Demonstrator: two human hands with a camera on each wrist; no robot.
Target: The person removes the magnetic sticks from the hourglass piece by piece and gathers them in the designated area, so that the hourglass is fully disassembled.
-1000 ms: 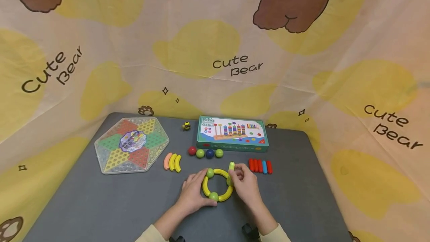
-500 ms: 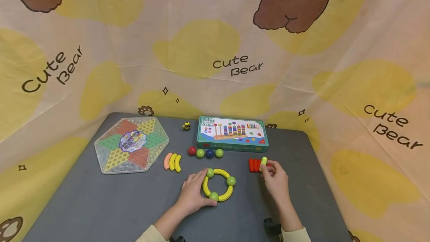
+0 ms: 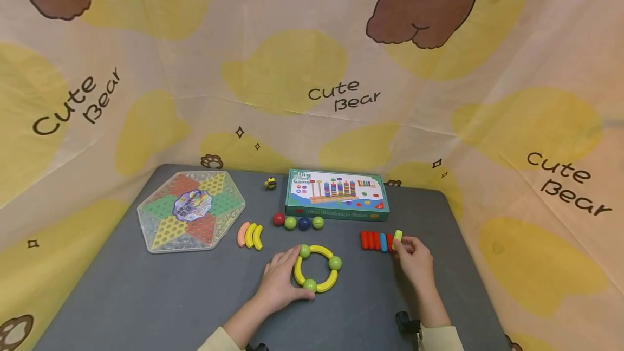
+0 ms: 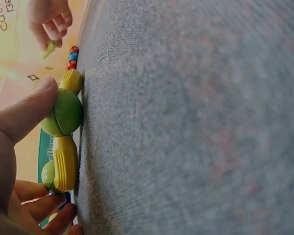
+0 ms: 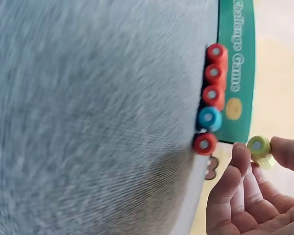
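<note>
A ring [image 3: 327, 281] of yellow curved pieces joined by green balls lies on the grey table. My left hand [image 3: 280, 281] holds its left side, the thumb on the near green ball [image 4: 62, 112] and the fingers at the far one. My right hand [image 3: 416, 265] pinches a short yellow-green rod [image 5: 258, 146] between thumb and fingers, raised just beside the right end of a row of sticks. In that row are several red sticks [image 3: 370, 240] and a blue stick [image 3: 383, 242]. Pale discs show on the ends of the rod and sticks in the right wrist view.
Behind the ring, red, green and blue balls [image 3: 304, 223] line up before a game box [image 3: 337, 194]. Left of them lie curved yellow and pink pieces [image 3: 250, 235] and a hexagonal board [image 3: 192, 211]. A small bee figure [image 3: 270, 183] stands farther back.
My right hand has carried the yellow-green rod from beside the ring rightward, over the row of sticks to its right end. The left hand and the ring stay in place.
</note>
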